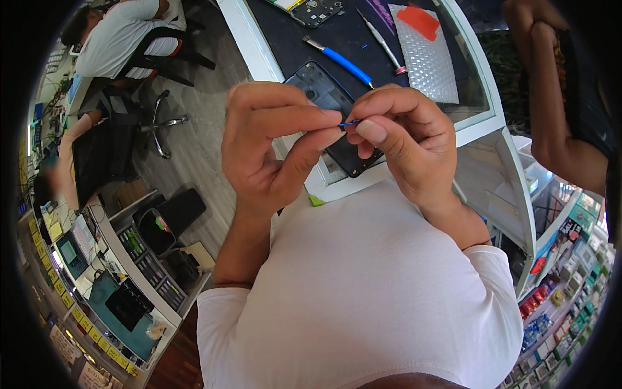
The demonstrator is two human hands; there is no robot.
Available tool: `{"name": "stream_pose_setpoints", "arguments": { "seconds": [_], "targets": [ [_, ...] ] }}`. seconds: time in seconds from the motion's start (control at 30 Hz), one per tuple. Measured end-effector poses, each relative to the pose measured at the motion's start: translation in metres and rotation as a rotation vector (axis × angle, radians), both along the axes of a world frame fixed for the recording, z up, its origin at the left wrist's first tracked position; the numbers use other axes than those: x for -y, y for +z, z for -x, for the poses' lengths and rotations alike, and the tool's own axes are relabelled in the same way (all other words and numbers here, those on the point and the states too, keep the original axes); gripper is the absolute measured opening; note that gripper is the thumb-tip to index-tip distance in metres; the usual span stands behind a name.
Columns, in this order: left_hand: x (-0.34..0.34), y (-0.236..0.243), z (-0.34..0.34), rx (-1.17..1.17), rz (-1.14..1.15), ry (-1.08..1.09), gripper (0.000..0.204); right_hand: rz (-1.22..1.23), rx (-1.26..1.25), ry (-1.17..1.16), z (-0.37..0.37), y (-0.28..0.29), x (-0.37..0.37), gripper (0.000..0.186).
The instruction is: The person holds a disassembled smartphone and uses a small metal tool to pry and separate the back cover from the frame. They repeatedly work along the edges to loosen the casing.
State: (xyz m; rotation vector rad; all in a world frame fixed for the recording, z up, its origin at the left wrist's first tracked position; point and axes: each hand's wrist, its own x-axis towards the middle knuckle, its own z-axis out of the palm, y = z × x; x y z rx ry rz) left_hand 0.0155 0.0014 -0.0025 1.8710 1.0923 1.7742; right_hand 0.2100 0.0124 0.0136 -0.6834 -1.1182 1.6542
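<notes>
Between the fingertips of both my hands is a small, thin blue piece (350,123), held above the counter's near edge. My left hand (269,139) pinches one end of it with thumb and index finger. The other end is gripped by my right hand (411,139), thumb against bent fingers. Beneath the hands lies a dark phone housing (322,83), partly hidden by them. Beyond it on the dark mat (275,26) rest a blue-handled tool (343,63) and a slim screwdriver (382,40). Another tiny blue piece (364,46) sits between these two.
Bubble wrap (431,71) with a red scrap (418,23) on it lies at the right of the mat. An opened phone (314,10) is at the far edge. Another person's arm (551,97) shows at right; a seated person (120,42) is far left, near an office chair (159,123).
</notes>
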Motion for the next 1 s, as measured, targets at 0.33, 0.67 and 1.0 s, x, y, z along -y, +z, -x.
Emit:
{"name": "stream_pose_setpoints", "arguments": {
  "seconds": [0.33,0.67,1.0],
  "targets": [
    [0.003,-0.009,0.006,0.075,0.101,0.02,0.017,-0.65,1.032,-0.277,-0.02,-0.014,-0.046,0.014],
    [0.009,0.001,0.003,0.092,0.186,0.049,0.017,-0.841,0.65,-0.203,-0.006,0.023,-0.023,0.032],
    [0.013,0.007,0.0,0.033,0.203,0.036,0.017,-0.838,0.649,-0.222,-0.002,0.02,-0.02,0.024]
  ]
}}
